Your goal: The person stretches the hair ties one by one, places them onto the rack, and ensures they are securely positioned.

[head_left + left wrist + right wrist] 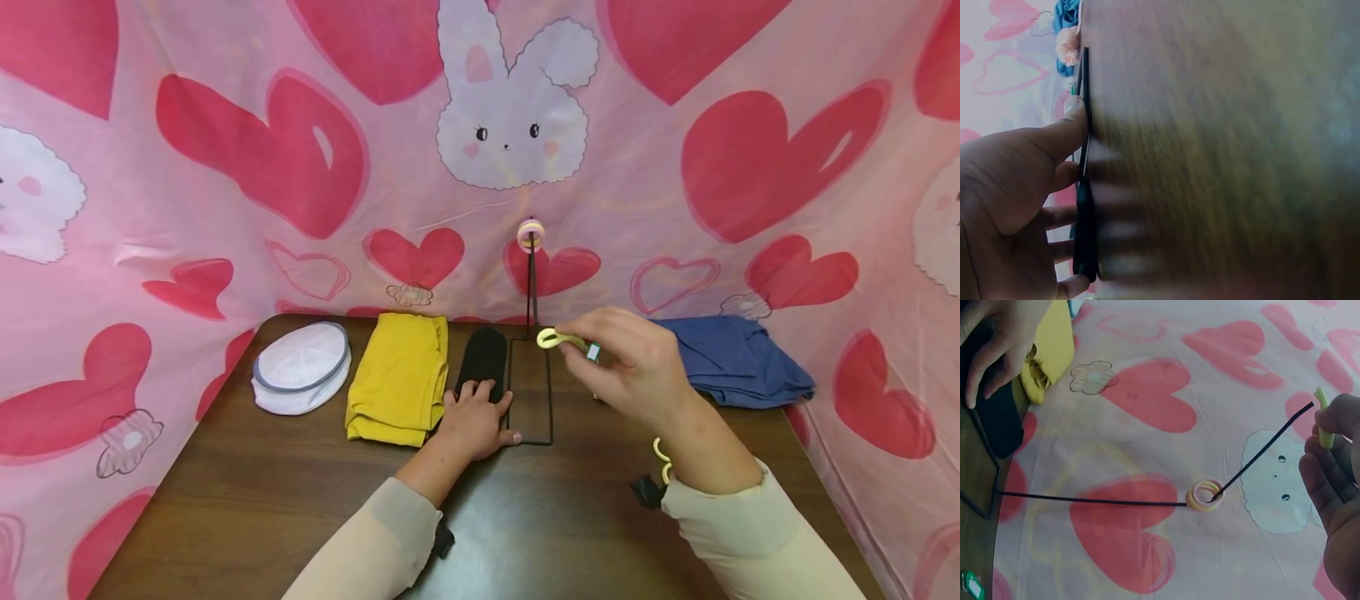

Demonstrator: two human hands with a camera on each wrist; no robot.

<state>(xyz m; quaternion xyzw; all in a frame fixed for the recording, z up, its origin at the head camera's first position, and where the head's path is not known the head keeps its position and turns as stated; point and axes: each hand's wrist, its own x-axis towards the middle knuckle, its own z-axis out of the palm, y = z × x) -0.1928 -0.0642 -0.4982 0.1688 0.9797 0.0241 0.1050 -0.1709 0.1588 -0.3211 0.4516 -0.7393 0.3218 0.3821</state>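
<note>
My right hand (630, 358) pinches a pale yellow hair tie (551, 338) between thumb and fingertips. In the right wrist view the hair tie (1325, 419) is edge-on, close to the free tip of a black wire stand (1260, 453). Several pink and yellow hair ties (1205, 495) are threaded on the stand's bend. My left hand (476, 421) rests with spread fingers on a flat black cloth item (484, 354), perhaps a folded sock. Its thumb lies at the stand's rectangular wire base (551, 400).
A folded yellow garment (401, 375) and a white mesh item with grey rim (303, 362) lie left on the brown table (247, 500). Folded blue cloth (742, 358) lies at right. More yellow hair ties (666, 473) show by the right forearm. A patterned pink curtain (420, 183) stands behind.
</note>
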